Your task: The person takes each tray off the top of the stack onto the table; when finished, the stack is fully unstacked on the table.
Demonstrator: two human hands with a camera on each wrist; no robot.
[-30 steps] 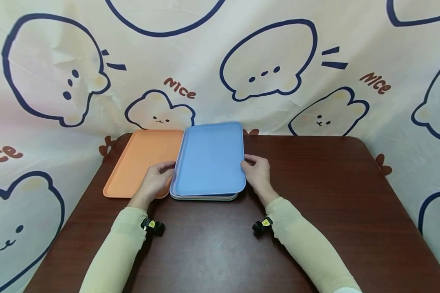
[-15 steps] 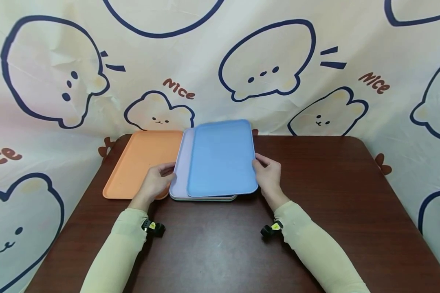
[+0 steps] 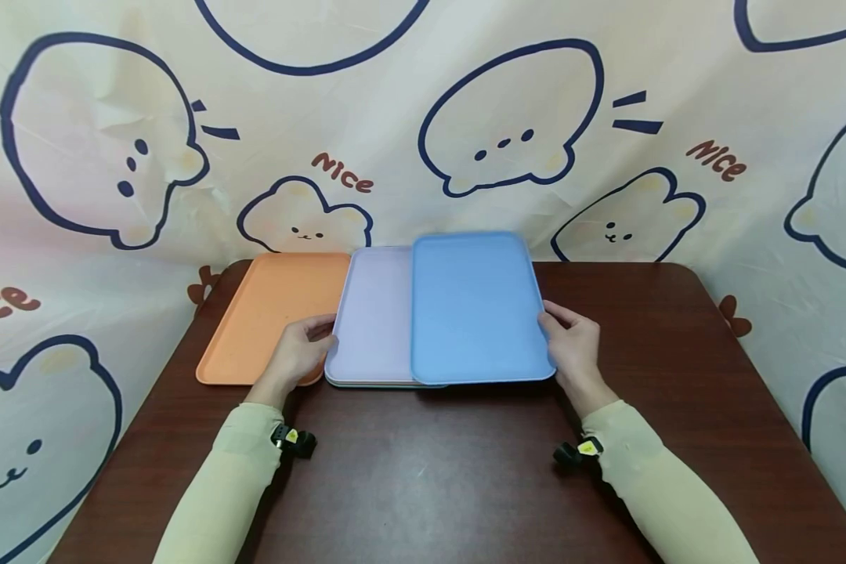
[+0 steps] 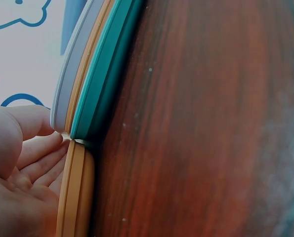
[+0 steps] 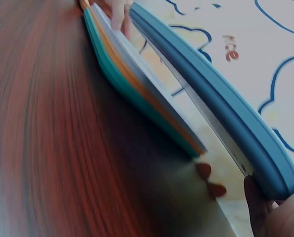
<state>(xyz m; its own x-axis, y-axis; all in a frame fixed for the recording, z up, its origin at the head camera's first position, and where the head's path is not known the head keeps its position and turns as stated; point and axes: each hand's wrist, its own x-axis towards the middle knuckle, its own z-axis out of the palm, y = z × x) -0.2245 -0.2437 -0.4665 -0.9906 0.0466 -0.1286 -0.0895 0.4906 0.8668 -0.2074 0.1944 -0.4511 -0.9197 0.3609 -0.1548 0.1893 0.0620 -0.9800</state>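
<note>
My right hand (image 3: 576, 345) pinches the right edge of a blue rectangular tray (image 3: 479, 305). In the right wrist view that blue tray (image 5: 211, 94) hangs tilted above the stack, with a gap beneath. A lavender tray (image 3: 374, 313) tops the stack, its right part covered by the blue one. Under it, the left wrist view shows an orange tray edge (image 4: 82, 74) and a green tray (image 4: 97, 94) at the bottom. My left hand (image 3: 296, 348) reaches over a separate orange tray (image 3: 275, 301), its fairly straight fingers and thumb touching the stack's left side.
A dark brown wooden table (image 3: 409, 470) carries the trays near its far edge. Behind and beside it hangs a pale cloth (image 3: 507, 86) printed with cartoon bears. A small black camera (image 3: 567, 454) sits on the right wrist, another camera (image 3: 303, 445) on the left.
My right hand has carried the blue tray to the right off the stack, uncovering the left part of the lavender tray. The left hand has stayed at the stack's left side.
</note>
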